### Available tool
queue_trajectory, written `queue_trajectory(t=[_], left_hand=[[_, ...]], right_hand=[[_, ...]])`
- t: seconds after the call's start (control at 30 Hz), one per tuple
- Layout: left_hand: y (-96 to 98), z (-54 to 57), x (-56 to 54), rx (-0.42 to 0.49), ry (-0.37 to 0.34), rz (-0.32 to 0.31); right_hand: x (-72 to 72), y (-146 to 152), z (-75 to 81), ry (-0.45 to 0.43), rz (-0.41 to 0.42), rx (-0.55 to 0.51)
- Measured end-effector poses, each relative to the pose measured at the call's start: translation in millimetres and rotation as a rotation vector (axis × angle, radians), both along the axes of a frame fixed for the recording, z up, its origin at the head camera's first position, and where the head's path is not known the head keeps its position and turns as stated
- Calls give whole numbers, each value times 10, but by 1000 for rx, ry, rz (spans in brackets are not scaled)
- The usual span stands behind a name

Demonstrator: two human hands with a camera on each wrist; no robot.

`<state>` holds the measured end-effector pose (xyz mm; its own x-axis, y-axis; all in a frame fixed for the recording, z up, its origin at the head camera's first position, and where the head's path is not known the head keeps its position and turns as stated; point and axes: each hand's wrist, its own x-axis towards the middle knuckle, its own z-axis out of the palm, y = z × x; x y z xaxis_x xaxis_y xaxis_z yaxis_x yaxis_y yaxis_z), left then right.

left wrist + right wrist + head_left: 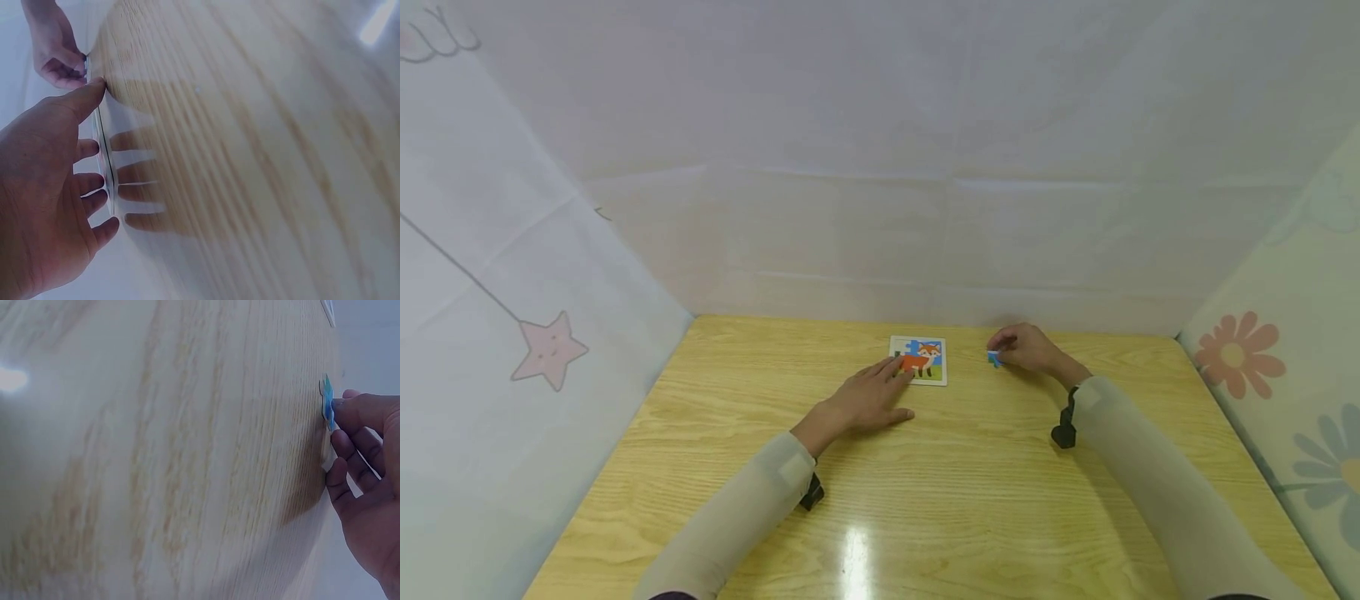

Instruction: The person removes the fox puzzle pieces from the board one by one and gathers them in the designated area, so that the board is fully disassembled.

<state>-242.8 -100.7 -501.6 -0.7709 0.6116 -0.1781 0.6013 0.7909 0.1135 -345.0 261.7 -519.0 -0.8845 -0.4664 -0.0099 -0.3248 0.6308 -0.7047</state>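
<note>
A small square jigsaw puzzle [931,363] with a white frame and a fox picture lies near the back of the table; its upper left part shows a pale patch. My left hand [865,398] rests on its lower left with fingers spread and fairly straight, hiding that corner. In the left wrist view the fingertips of the left hand [47,187] lie along the puzzle's thin edge. To the right, my right hand [1032,348] pinches a blue and green puzzle piece [993,358]. The right wrist view shows the thumb against this piece [327,403], close over the table.
The wooden table [925,500] has a glossy, light-grained top. A pale cloth wall [850,242] stands right behind its back edge, and printed cloth walls with a star [550,350] and flowers [1232,354] flank it.
</note>
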Motion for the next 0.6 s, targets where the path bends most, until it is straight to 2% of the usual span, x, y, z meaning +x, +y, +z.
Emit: queue_trajectory(t=[0.27, 0.6], left_hand=[[54, -8, -6, 11, 14, -20], [151, -42, -31, 27, 40, -52]], right_hand=[[-7, -126, 35, 67, 10, -22], [-48, -448, 84, 122, 100, -94]])
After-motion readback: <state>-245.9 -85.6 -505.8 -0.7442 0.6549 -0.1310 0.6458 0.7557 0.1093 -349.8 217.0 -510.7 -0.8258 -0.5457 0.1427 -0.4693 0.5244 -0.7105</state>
